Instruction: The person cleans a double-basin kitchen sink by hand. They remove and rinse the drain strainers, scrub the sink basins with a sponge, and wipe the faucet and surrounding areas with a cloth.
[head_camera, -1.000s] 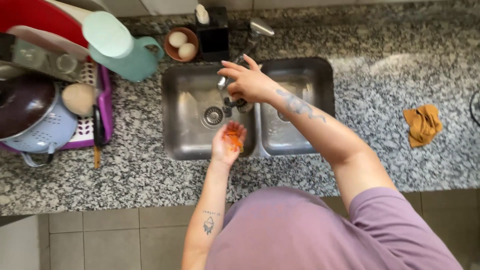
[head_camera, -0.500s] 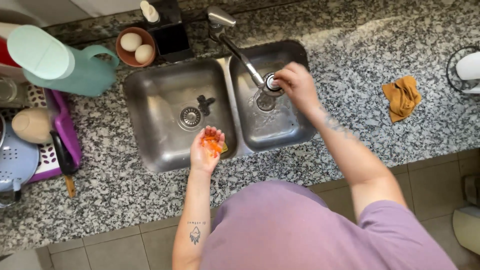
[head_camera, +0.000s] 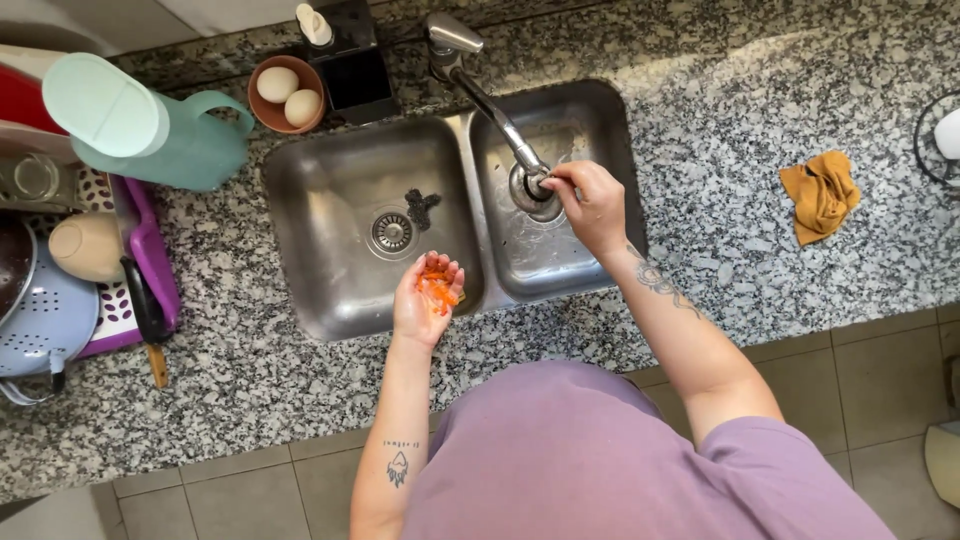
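Observation:
My left hand (head_camera: 427, 300) is cupped palm-up over the front edge of the steel double sink (head_camera: 330, 310), holding a small pile of orange peelings (head_camera: 438, 289). My right hand (head_camera: 590, 203) reaches into the right basin, fingers pinched at the end of the tap spout (head_camera: 528, 170), which swings out from the faucet base (head_camera: 447, 35) at the back. The left basin shows its round drain (head_camera: 391, 231) and a dark scrap (head_camera: 421, 206) beside it.
A brown bowl with two eggs (head_camera: 286, 93) and a black soap holder (head_camera: 350, 60) stand behind the sink. A mint jug (head_camera: 150, 125), purple dish rack (head_camera: 150, 262), blue colander (head_camera: 45, 320) and knife (head_camera: 145, 310) sit left. An orange cloth (head_camera: 822, 194) lies right.
The view has shifted, so the sink sits further right and lower. My right hand has moved from the right basin's drain up to the spout tip. My left hand still holds the orange peelings.

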